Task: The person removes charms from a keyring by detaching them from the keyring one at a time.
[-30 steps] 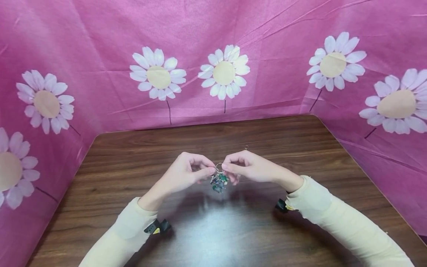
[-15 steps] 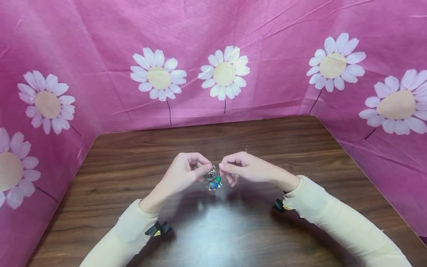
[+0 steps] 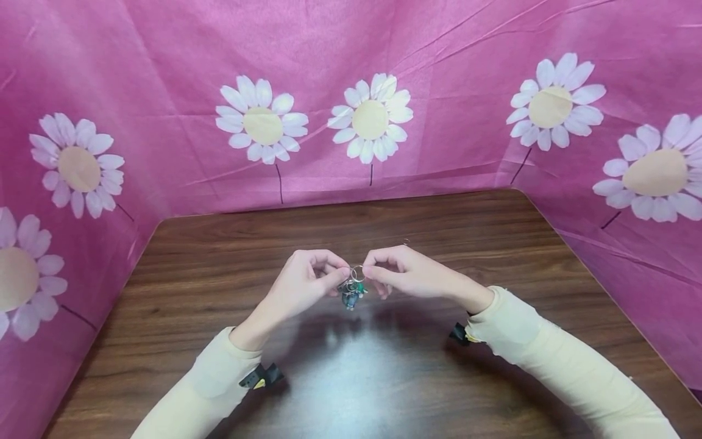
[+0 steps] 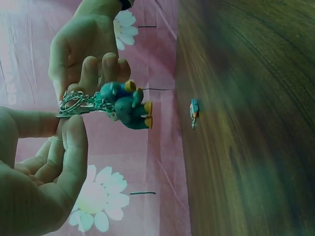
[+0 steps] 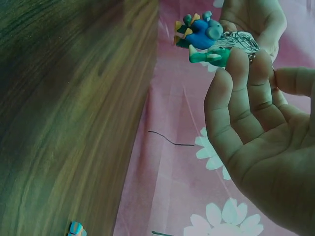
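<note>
Between my hands hangs a bunch of keychains (image 3: 350, 300) with small blue and green figures on metal chains and split rings. My left hand (image 3: 304, 279) pinches the rings between thumb and index finger. In my right hand (image 3: 411, 273), thumb and fingertips pinch the edge of a larger metal ring (image 3: 358, 274) at the top of the bunch. The blue figures (image 4: 129, 109) have yellow feet in the left wrist view. A green figure (image 5: 211, 56) shows beside a blue one in the right wrist view. Which chains hang on which ring is too small to tell.
A separate small blue-and-orange keychain (image 4: 194, 108) lies on the wooden table (image 3: 230, 244). In the head view the right hand hides most of it. A pink cloth (image 3: 450, 122) with white flowers stands round the table's back and sides.
The bunch has shifted slightly left, towards my left hand, and its figures have swung and turned. The ring by my right fingertips is again seen face-on. Both hands stay nearly in place.
</note>
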`<action>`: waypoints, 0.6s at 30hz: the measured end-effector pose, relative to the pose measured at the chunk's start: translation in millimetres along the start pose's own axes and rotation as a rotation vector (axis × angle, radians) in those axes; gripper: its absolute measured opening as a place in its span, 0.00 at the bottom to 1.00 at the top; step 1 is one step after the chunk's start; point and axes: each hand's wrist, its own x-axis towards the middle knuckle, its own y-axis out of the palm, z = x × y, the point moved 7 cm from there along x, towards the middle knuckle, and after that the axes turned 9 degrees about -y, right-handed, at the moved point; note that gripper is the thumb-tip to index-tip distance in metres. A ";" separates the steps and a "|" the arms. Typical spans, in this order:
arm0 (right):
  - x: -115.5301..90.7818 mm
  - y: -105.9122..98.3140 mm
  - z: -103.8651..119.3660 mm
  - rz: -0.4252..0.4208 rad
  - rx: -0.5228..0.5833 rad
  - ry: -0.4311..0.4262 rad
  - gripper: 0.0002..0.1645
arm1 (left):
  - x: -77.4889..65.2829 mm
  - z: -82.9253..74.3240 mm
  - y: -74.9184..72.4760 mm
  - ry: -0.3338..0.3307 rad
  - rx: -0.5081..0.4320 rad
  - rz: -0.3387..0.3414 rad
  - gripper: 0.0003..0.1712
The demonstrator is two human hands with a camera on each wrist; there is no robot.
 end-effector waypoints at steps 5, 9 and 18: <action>0.6 3.7 -1.4 0.031 0.014 -0.005 0.10 | -1.0 1.6 -0.2 -0.010 -0.002 -0.029 0.04; 0.4 6.9 0.8 0.052 0.002 -0.026 0.11 | -3.0 0.2 -0.7 -0.008 0.018 -0.081 0.03; -1.1 18.3 1.5 0.100 0.008 -0.044 0.10 | -3.5 0.2 1.0 0.024 0.013 -0.061 0.05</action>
